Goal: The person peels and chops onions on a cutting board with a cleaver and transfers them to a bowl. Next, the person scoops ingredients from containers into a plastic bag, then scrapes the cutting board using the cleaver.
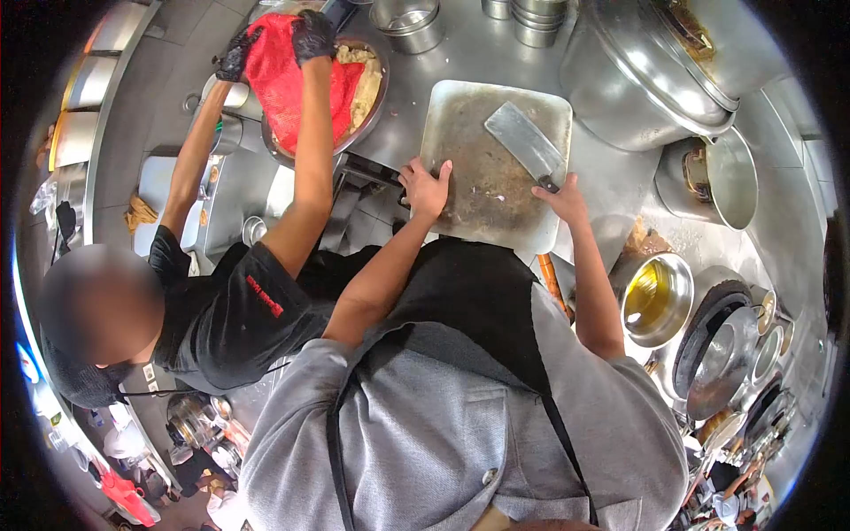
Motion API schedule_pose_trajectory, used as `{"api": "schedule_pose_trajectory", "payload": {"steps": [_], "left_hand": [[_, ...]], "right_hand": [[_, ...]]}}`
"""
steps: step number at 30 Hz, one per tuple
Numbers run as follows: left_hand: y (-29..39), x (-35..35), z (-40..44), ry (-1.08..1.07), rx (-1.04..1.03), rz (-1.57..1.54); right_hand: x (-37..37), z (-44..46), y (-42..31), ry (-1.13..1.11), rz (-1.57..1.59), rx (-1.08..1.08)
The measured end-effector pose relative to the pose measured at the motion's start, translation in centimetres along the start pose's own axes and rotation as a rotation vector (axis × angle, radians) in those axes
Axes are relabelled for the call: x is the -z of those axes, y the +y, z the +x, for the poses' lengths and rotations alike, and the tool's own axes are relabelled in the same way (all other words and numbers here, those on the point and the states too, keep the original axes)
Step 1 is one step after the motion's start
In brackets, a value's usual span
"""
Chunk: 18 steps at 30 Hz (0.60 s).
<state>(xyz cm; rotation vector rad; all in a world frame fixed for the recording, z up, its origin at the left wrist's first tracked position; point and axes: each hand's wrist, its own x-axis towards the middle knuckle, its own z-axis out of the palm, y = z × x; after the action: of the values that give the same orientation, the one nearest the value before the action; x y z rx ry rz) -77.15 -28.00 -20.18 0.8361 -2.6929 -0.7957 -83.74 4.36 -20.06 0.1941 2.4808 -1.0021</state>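
A worn, whitish cutting board (478,199) with a brown-stained surface lies in front of me on the steel counter. My left hand (426,188) is on its left edge, thumb on top and fingers at the outer side. At the opposite edge, my right hand (561,196) holds the board, its thumb beside the cleaver's dark handle. The cleaver (524,142) rests flat on the board's upper right, blade pointing up and left. A few small pale scraps (489,193) lie on the board.
On the left, a co-worker in black gloves (314,37) holds a red mesh bag (288,80) over a metal bowl (382,84) of pale food pieces. Large steel pots (611,84) stand at the right, near a pot of yellow oil (651,296). Stacked steel containers (538,19) stand behind.
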Motion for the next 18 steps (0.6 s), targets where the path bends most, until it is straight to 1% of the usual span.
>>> {"api": "schedule_pose_trajectory", "payload": {"steps": [7, 10, 13, 18], "left_hand": [[-0.66, -0.84, 0.18, 0.030, -0.033, 0.018], [-0.72, -0.83, 0.20, 0.021, -0.036, 0.034], [-0.72, -0.75, 0.27, 0.010, -0.045, 0.032], [0.03, -0.22, 0.11, 0.008, -0.021, 0.050]], "right_hand": [[0.20, -0.44, -0.39, 0.029, -0.025, 0.026], [0.25, -0.31, -0.39, -0.003, -0.060, -0.019], [0.41, -0.32, -0.35, -0.037, -0.025, -0.016], [0.17, -0.40, -0.19, 0.020, -0.047, 0.015]]}}
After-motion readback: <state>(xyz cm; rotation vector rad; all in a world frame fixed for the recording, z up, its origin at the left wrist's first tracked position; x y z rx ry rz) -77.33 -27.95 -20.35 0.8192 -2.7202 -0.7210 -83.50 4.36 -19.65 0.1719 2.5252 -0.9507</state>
